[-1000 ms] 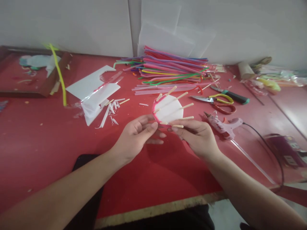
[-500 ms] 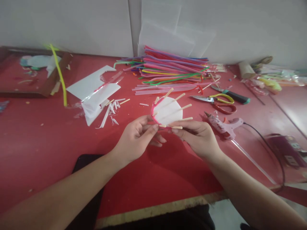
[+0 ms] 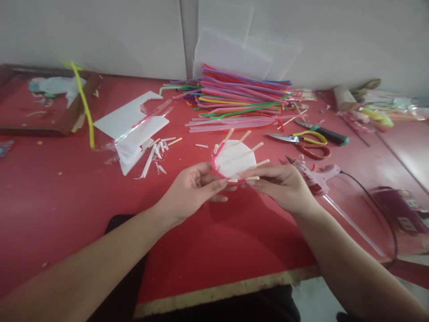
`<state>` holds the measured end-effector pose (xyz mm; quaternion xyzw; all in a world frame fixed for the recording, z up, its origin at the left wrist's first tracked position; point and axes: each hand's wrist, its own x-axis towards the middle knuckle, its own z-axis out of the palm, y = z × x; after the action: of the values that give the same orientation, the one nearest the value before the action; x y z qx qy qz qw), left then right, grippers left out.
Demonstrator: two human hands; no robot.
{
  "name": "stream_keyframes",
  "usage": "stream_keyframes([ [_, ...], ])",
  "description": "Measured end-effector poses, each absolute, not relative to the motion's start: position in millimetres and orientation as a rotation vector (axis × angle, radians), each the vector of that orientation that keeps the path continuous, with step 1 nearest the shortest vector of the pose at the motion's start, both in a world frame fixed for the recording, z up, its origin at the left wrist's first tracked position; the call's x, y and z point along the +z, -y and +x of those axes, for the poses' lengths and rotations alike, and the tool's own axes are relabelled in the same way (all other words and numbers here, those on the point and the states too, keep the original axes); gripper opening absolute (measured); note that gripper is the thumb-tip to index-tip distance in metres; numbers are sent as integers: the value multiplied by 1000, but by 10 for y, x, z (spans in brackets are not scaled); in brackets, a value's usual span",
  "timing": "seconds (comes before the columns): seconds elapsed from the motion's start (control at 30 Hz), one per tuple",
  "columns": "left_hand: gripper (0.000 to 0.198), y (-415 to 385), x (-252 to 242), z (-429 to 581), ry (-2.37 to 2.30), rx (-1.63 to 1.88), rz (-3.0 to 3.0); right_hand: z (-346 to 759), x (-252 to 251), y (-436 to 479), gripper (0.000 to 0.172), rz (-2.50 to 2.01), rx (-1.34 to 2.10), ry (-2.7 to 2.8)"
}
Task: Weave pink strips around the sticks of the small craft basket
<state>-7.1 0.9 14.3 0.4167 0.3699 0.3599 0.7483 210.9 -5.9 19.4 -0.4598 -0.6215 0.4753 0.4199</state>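
Between my two hands, above the red table, is a white paper disc (image 3: 235, 157) with several short wooden sticks standing up round its edge. A pink pipe cleaner (image 3: 214, 162) curves along the left and near side of the disc, against the sticks. My left hand (image 3: 197, 185) pinches the near left rim, thumb on top, with its other fingers underneath. My right hand (image 3: 281, 183) grips the near right rim and the pipe cleaner there, beside a stick. The fingertips under the disc are partly hidden.
A pile of coloured pipe cleaners (image 3: 241, 94) lies at the back. To the right are scissors (image 3: 301, 142), a cutter knife (image 3: 328, 135) and a pink glue gun (image 3: 315, 176) with its cord. White card (image 3: 127, 120), paper scraps (image 3: 157, 154) and a tray (image 3: 63, 127) lie left; a dark flat object (image 3: 125, 277) is under my left forearm.
The disc has tipped a little and dropped slightly towards me, its sticks now fanning more upright. Both hands have kept hold, with the fingers shifting slightly to the right along the near rim.
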Motion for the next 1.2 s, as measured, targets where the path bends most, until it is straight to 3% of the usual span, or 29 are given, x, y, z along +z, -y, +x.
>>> stream_keyframes([
  [0.37, 20, -11, 111, -77, -792, 800, 800, 2064, 173, 70, 11, -1214, 1157, 1502],
  [0.73, 6, -8, 80, 12, -805, 782, 652, 1815, 174, 318, 8, -1255, -1, 2005],
  [1.2, 16, 19, 115, 45, -839, 790, 627, 1803, 182, 315, 13, -1381, 540, 1808],
])
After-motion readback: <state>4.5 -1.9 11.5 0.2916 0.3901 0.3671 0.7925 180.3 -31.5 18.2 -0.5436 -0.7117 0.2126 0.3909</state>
